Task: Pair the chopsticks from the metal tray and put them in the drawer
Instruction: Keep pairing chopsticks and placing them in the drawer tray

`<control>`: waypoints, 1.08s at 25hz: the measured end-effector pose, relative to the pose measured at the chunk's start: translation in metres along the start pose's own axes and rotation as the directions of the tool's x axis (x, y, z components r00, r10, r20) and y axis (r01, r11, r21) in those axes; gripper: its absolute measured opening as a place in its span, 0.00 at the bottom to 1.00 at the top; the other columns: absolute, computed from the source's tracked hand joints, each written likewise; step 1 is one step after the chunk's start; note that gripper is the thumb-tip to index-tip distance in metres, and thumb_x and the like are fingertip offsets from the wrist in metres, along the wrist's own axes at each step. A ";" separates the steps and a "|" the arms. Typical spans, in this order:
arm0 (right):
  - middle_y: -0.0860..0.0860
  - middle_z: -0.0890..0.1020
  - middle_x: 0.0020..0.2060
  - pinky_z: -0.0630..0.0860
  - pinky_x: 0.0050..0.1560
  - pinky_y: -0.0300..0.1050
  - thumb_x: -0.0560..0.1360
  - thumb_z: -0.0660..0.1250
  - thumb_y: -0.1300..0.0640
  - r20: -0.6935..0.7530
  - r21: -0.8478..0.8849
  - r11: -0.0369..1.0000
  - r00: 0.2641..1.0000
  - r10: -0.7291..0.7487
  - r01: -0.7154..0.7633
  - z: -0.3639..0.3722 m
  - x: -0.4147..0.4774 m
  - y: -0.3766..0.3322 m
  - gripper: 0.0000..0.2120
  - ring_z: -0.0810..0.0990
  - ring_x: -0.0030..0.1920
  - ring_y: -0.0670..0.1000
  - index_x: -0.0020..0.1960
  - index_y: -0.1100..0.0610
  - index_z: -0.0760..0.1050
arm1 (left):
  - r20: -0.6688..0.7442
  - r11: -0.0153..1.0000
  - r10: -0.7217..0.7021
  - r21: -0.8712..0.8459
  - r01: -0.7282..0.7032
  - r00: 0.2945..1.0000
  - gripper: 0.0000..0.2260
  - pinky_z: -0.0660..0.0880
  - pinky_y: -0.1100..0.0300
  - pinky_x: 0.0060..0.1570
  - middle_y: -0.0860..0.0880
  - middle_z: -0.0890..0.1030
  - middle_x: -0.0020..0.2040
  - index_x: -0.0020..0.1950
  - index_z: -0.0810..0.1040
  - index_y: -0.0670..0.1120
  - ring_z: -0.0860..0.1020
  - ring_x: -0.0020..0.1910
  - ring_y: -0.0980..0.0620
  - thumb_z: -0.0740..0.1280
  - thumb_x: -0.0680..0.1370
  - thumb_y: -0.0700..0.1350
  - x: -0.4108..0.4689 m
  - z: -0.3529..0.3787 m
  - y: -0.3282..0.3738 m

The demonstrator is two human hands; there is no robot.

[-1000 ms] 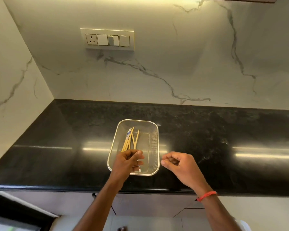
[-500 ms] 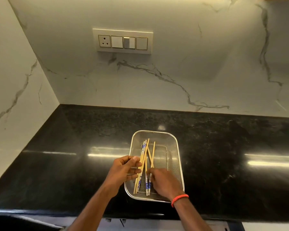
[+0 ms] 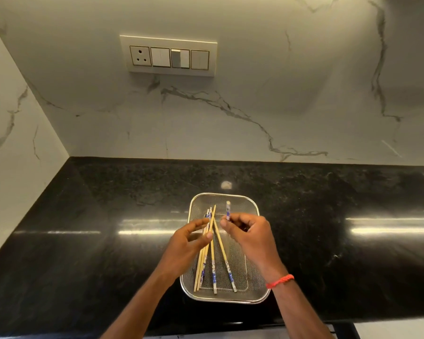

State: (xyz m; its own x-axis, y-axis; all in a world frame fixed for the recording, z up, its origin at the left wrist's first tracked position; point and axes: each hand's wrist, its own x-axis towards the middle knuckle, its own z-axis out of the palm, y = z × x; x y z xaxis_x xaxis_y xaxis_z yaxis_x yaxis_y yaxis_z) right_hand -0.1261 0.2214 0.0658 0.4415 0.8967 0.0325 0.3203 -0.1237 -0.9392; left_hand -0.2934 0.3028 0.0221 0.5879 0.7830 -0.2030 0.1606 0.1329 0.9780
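Note:
A metal mesh tray (image 3: 252, 206) sits on the black counter near its front edge. Several wooden chopsticks (image 3: 213, 265) with blue-and-white patterned ends lie lengthwise in it, some crossing. My left hand (image 3: 184, 248) hovers over the tray's left side and pinches a bunch of these chopsticks between thumb and fingers. My right hand (image 3: 250, 233) is over the tray's right half and holds one chopstick (image 3: 228, 209), whose patterned end sticks up past my fingers. No drawer shows.
The black polished counter (image 3: 83, 241) runs left and right, meeting marble walls at the back and left. A switch plate with a socket (image 3: 168, 56) is on the back wall. The counter's front edge (image 3: 377, 321) is just below the tray.
My right hand rose from the tray's near end, lifting one chopstick upright. My left hand kept its hold on the bunch. The camera tilted down and nearer.

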 end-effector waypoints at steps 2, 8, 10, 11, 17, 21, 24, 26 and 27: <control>0.48 0.86 0.35 0.77 0.35 0.33 0.73 0.74 0.50 0.016 0.067 0.998 1.000 -0.016 0.015 0.004 0.007 -0.010 0.06 0.82 0.34 0.42 0.47 0.52 0.85 | 0.136 0.999 0.041 -0.040 -0.036 0.990 0.19 0.78 0.62 0.56 0.54 0.85 0.60 0.67 0.79 0.52 0.81 0.59 0.58 0.69 0.76 0.52 0.001 0.006 0.006; 0.50 0.83 0.33 0.76 0.33 0.38 0.74 0.73 0.50 0.075 0.264 0.959 0.993 0.089 -0.106 0.022 0.029 0.005 0.09 0.80 0.31 0.45 0.52 0.52 0.83 | 0.040 0.997 0.015 -0.078 -0.011 0.999 0.08 0.84 0.56 0.41 0.45 0.88 0.42 0.51 0.84 0.44 0.87 0.41 0.46 0.65 0.82 0.42 0.001 0.010 0.009; 0.50 0.84 0.39 0.77 0.36 0.38 0.76 0.70 0.47 0.064 0.114 0.970 0.976 0.210 -0.217 0.030 0.033 0.023 0.12 0.81 0.35 0.44 0.56 0.51 0.80 | -0.016 0.993 -0.028 -0.111 0.026 0.999 0.07 0.84 0.55 0.40 0.45 0.88 0.41 0.51 0.84 0.44 0.87 0.39 0.46 0.66 0.82 0.43 -0.002 0.000 0.006; 0.49 0.84 0.41 0.79 0.39 0.40 0.76 0.70 0.47 0.062 -0.052 0.968 0.967 0.248 -0.245 0.034 0.033 0.034 0.13 0.82 0.38 0.45 0.58 0.51 0.79 | -0.049 0.991 -0.044 -0.128 0.037 0.998 0.07 0.84 0.56 0.39 0.44 0.88 0.41 0.52 0.84 0.44 0.87 0.39 0.46 0.66 0.81 0.43 -0.003 -0.006 0.004; 0.46 0.82 0.37 0.81 0.42 0.44 0.74 0.73 0.50 0.063 -0.500 0.856 0.980 0.189 -0.133 0.068 0.026 0.063 0.22 0.82 0.39 0.45 0.65 0.45 0.69 | -0.140 0.975 -0.131 -0.199 0.101 0.981 0.08 0.83 0.58 0.38 0.44 0.89 0.44 0.53 0.84 0.45 0.88 0.41 0.46 0.69 0.78 0.47 -0.016 -0.026 -0.008; 0.46 0.84 0.37 0.83 0.45 0.49 0.72 0.73 0.54 -0.002 -0.448 0.862 0.965 0.263 -0.236 0.070 0.035 0.067 0.25 0.83 0.39 0.45 0.66 0.46 0.70 | -0.155 0.976 -0.140 -0.187 0.111 0.978 0.08 0.83 0.59 0.38 0.45 0.89 0.45 0.54 0.84 0.45 0.88 0.41 0.45 0.70 0.78 0.47 -0.024 -0.026 -0.010; 0.46 0.85 0.38 0.83 0.45 0.48 0.70 0.73 0.56 -0.015 -0.421 0.853 0.943 0.333 -0.308 0.067 0.042 0.066 0.24 0.84 0.38 0.44 0.65 0.47 0.74 | -0.160 0.974 -0.152 -0.192 0.120 0.975 0.09 0.83 0.58 0.38 0.45 0.89 0.44 0.53 0.84 0.43 0.88 0.41 0.45 0.70 0.78 0.47 -0.023 -0.024 -0.012; 0.46 0.85 0.40 0.83 0.47 0.49 0.70 0.73 0.55 -0.027 -0.417 0.848 0.937 0.348 -0.327 0.064 0.044 0.066 0.22 0.84 0.39 0.45 0.63 0.47 0.75 | -0.158 0.973 -0.156 -0.194 0.125 0.975 0.09 0.83 0.58 0.38 0.45 0.89 0.44 0.53 0.84 0.43 0.88 0.41 0.45 0.70 0.78 0.47 -0.023 -0.022 -0.012; 0.46 0.85 0.41 0.83 0.48 0.50 0.71 0.73 0.54 -0.028 -0.448 0.840 0.944 0.329 -0.306 0.063 0.044 0.066 0.20 0.84 0.40 0.46 0.62 0.47 0.76 | -0.153 0.972 -0.157 -0.198 0.126 0.976 0.09 0.83 0.57 0.38 0.45 0.89 0.44 0.53 0.84 0.43 0.88 0.41 0.45 0.70 0.78 0.47 -0.022 -0.021 -0.012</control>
State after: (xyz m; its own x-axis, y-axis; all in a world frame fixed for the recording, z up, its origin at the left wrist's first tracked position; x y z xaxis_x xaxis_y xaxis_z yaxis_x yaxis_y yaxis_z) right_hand -0.1387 0.2792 -0.0162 0.5451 0.7942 -0.2685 0.5095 -0.5681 -0.6463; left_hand -0.3251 0.2968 0.0154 0.4268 0.8361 -0.3446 0.0735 0.3477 0.9347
